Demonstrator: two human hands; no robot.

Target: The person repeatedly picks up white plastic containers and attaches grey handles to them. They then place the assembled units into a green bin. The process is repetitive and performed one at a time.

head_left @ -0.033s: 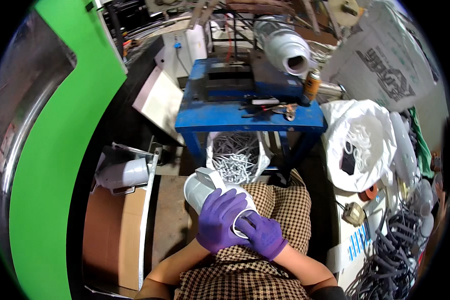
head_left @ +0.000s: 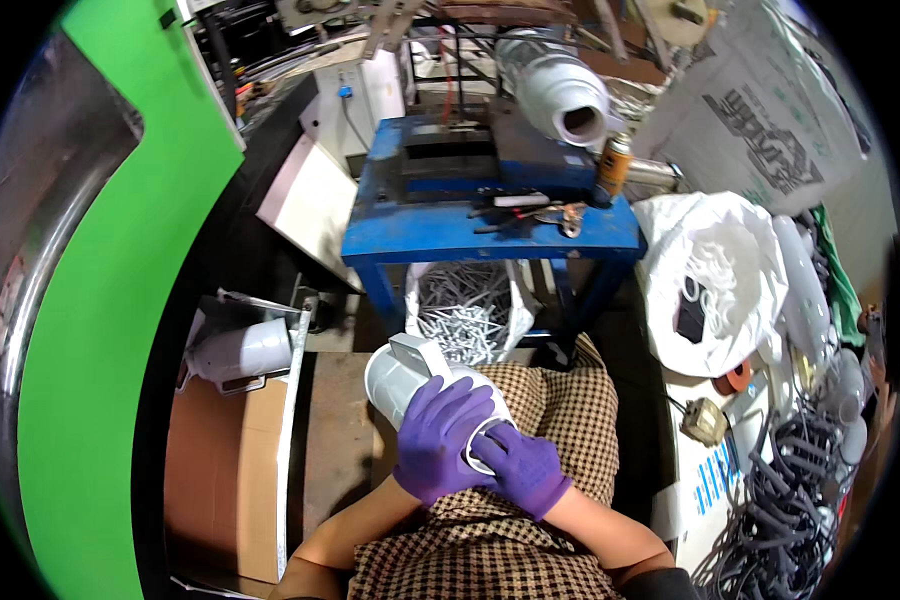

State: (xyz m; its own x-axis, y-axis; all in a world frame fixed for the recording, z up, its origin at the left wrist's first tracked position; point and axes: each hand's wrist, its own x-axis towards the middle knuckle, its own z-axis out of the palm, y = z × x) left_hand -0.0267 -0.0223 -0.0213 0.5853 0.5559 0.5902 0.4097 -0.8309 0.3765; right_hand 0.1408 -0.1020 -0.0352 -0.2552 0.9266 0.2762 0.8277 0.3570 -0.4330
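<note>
A light grey plastic jug-like body with a block-shaped handle lies tilted across my lap, its narrower open end towards me. My left hand, in a purple glove, wraps over its side close to that end and grips it. My right hand, gloved alike, is at the round rim. Its fingers bend into the opening, where the tips and anything they pinch are hidden.
Ahead stands a blue metal bench with pliers, a spray can and stacked grey bodies. Beneath is a sack of metal pieces. A white bag stands right; a cardboard box with another grey body stands left.
The whole view has shifted slightly, so the bench and bags sit a little further left. Both hands keep the same hold on the grey body.
</note>
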